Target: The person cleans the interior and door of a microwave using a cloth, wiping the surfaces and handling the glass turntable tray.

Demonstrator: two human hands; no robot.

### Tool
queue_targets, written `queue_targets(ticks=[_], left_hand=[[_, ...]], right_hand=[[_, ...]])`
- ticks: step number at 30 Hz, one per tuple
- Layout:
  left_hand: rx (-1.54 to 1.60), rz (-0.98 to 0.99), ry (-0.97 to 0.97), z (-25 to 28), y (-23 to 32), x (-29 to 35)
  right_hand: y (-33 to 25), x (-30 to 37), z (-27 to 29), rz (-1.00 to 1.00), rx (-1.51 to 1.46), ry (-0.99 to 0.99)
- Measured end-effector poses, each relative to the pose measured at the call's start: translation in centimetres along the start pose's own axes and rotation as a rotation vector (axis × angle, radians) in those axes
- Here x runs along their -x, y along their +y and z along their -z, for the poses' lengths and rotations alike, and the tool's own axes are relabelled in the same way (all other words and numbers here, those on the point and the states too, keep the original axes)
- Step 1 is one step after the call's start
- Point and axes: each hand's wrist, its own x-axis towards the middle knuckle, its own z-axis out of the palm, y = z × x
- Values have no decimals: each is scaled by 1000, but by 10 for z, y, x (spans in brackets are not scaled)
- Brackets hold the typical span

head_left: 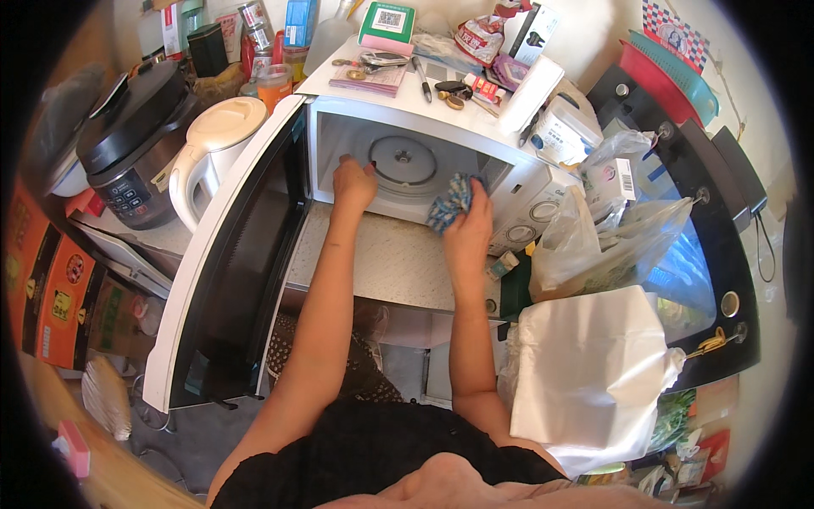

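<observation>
A white microwave oven (465, 124) stands in front of me, its dark-faced door (242, 254) swung out to the left. Inside, a round turntable ring (405, 161) with a central hub lies on the cavity floor. My left hand (354, 182) reaches into the opening at the left of the ring, fingers curled closed; whatever may be in them is hidden. At the opening's right front edge, my right hand (471, 222) grips a crumpled blue-and-white checked cloth (449, 204), which is bunched in front of the fingers.
An electric kettle (222, 127) and black pressure cooker (140, 144) flank the open door on the left. Keys, a pen (421, 81) and small boxes sit on the microwave. Plastic bags (610, 246) and a white covered item (589, 365) crowd the right.
</observation>
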Motion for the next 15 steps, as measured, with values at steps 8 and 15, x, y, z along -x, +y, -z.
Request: queue_targets(ticks=[8, 15], left_hand=[[552, 326, -218, -12, -5, -30], [662, 384, -277, -29, 21, -22]], right_hand=[[25, 14, -20, -26, 80, -142], [27, 14, -24, -2, 95, -147]])
